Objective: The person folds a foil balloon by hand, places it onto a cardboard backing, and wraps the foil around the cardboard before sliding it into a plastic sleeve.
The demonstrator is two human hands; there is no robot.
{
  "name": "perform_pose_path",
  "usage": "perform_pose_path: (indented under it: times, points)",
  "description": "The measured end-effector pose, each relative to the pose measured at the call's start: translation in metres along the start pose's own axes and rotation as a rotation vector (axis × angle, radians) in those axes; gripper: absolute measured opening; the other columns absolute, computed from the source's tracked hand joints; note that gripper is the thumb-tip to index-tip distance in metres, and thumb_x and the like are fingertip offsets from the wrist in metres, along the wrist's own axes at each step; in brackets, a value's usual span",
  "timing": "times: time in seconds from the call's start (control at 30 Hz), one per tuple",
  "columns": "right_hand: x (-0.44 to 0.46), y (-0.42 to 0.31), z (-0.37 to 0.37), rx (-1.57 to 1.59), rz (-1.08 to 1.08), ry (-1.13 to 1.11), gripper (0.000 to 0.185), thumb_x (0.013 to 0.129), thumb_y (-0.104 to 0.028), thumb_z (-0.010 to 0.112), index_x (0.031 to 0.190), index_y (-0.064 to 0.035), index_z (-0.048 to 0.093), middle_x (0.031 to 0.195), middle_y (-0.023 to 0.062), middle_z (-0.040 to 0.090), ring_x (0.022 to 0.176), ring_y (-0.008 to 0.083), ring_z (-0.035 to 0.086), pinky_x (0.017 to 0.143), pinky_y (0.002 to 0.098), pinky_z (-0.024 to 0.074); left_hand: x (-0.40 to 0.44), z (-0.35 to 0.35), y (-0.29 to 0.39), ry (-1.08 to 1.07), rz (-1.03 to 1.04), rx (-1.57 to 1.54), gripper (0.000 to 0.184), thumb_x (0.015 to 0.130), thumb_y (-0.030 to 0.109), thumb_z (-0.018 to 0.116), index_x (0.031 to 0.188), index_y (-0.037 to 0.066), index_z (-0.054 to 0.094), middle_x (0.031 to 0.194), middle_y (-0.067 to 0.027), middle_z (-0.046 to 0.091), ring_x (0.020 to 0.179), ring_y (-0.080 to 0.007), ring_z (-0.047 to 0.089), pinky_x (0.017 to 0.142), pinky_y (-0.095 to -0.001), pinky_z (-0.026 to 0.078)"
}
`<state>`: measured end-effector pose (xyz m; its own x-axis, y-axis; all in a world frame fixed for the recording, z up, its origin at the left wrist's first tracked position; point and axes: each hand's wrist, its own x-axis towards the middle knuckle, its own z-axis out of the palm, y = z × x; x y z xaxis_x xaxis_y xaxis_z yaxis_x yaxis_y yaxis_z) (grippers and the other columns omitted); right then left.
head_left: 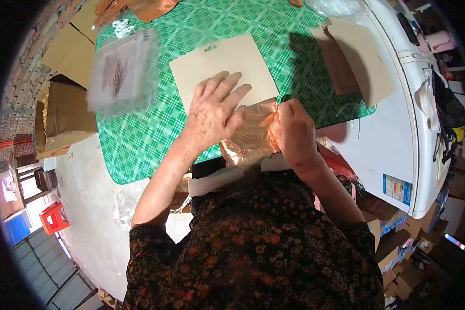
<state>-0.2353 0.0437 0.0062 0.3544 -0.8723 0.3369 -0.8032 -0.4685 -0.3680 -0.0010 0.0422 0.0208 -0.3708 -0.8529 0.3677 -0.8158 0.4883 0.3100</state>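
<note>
Here, resting the left hand [209, 112], palm down with fingers apart, on a beige cardboard hanger card [230, 64] laid over the green plaid tablecloth [139, 150]. Clasping, right at the card's near edge, the gathered side of a crinkled copper-tinted plastic film [249, 132] with the right hand [295, 129], clamped tight. Flanked on the left by blurred clear plastic sleeves [121, 77] near white string [122, 28], on the right by brown cardboard pieces [367, 64]. Bordered farther out by an open carton [72, 116] and a white appliance [369, 160].
</note>
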Motion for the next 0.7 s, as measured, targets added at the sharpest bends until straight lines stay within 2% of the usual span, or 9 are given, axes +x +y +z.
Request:
perform_pose_path:
  times: [0.23,0.53,0.63,0.7]
  points:
    - [0.003,0.001,-0.001,0.017,0.016,-0.027,0.030,0.083,-0.005,0.080,0.103,-0.0039,0.058,0.095,0.0176,0.062,0.086,0.0385,0.069,0.075,0.0459,0.0598,0.000,0.001,0.004,-0.007,0.027,0.013,0.058,0.086,0.014,0.073,0.144,0.015,0.066,0.155,-0.0095,0.057,0.139,-0.0355,0.054,0.113,-0.0497,0.042]
    - [0.004,0.011,-0.020,0.237,0.003,-0.125,0.027,0.087,-0.004,0.075,0.105,-0.0037,0.055,0.101,0.0189,0.061,0.091,0.0413,0.068,0.077,0.0492,0.0573,-0.001,0.005,0.003,-0.008,0.018,-0.008,0.052,0.087,0.014,0.071,0.139,0.014,0.069,0.154,-0.0104,0.057,0.141,-0.0355,0.050,0.116,-0.0525,0.040]
    - [0.003,0.024,-0.032,0.140,-0.065,-0.074,0.032,0.087,-0.004,0.073,0.115,-0.0047,0.057,0.112,0.0180,0.063,0.103,0.0402,0.067,0.089,0.0535,0.0544,0.000,0.005,0.002,-0.012,0.020,-0.015,0.051,0.088,0.014,0.071,0.139,0.015,0.069,0.154,-0.0100,0.057,0.142,-0.0353,0.050,0.116,-0.0526,0.039]
    - [-0.001,0.036,-0.045,0.105,-0.236,-0.114,0.045,0.087,-0.010,0.077,0.127,-0.0063,0.058,0.127,0.0163,0.062,0.121,0.0372,0.062,0.102,0.0550,0.0486,-0.001,0.005,0.001,-0.020,0.013,-0.023,0.051,0.088,0.014,0.070,0.140,0.015,0.069,0.155,-0.0097,0.057,0.142,-0.0353,0.050,0.116,-0.0524,0.039]
